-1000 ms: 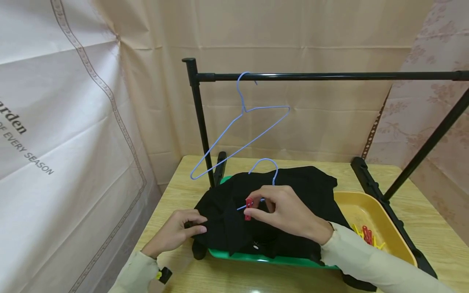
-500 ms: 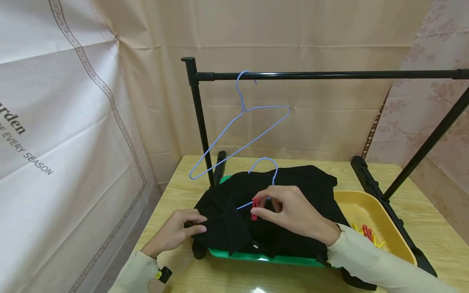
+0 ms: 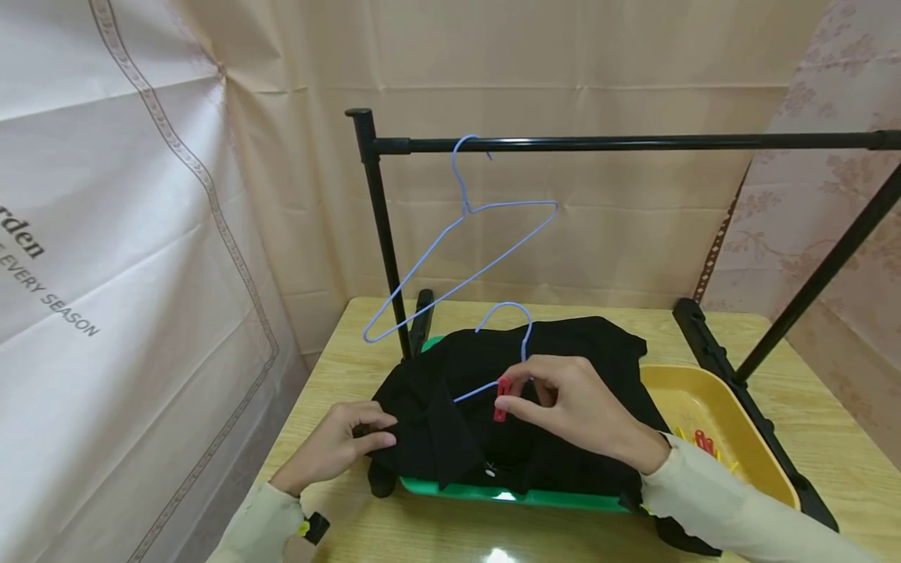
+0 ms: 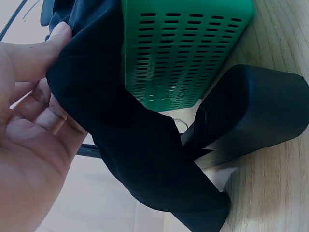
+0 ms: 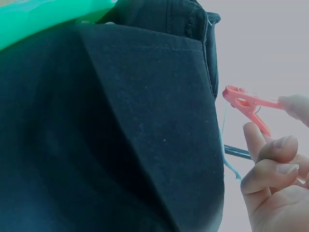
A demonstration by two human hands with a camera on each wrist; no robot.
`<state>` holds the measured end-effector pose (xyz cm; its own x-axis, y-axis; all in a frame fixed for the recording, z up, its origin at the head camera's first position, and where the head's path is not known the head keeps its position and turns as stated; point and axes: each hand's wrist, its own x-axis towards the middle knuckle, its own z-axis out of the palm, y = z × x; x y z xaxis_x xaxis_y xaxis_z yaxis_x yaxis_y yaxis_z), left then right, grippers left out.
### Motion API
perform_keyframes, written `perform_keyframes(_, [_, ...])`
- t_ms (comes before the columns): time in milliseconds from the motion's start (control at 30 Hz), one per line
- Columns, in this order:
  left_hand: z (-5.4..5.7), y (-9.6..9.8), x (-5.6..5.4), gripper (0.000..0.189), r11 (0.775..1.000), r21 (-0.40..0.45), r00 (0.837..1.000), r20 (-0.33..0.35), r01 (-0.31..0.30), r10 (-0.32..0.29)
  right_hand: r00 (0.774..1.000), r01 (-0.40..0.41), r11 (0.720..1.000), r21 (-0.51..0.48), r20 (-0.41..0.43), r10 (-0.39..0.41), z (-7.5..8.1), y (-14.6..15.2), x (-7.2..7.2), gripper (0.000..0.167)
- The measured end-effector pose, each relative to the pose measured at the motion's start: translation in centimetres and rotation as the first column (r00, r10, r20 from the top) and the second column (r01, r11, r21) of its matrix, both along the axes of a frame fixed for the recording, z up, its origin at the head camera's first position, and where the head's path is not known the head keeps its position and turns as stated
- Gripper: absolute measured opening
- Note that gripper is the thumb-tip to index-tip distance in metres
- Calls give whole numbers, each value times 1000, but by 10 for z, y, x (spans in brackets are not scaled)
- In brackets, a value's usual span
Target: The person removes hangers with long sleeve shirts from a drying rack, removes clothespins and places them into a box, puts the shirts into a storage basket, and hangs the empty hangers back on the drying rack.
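Note:
A black collared shirt (image 3: 422,422) with a white button lies over a green basket (image 3: 521,496). Inside it is a blue wire hanger (image 3: 525,338), its hook standing out at the back and part of its bar showing at the neck opening. My left hand (image 3: 334,446) pinches the shirt's left side, thumb on top of the cloth in the left wrist view. Over the neck opening, my right hand (image 3: 573,399) holds a red clothespin (image 3: 502,400) between thumb and forefinger. The right wrist view shows the clothespin (image 5: 248,102) beside the shirt, its handles spread.
A second blue hanger (image 3: 465,207) hangs from the black rack's bar (image 3: 633,143) behind the shirt. At the right, a yellow tray (image 3: 676,377) holds red clothespins (image 3: 704,442) and yellow ones. The rack's feet stand on the wooden table (image 3: 352,539) at both sides.
My right hand has moved slightly to the right with the red clothespin, uncovering more of the hanger's bar. My left hand keeps its place on the shirt.

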<state>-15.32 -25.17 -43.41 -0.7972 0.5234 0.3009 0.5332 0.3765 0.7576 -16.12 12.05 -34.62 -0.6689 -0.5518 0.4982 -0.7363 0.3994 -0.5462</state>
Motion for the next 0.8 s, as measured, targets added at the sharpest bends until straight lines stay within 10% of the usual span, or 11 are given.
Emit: perform_keyframes(800, [1, 0, 2, 19, 1000, 3, 1000, 7, -10, 10, 997, 75, 997, 1, 22, -75, 1, 23, 6, 11])
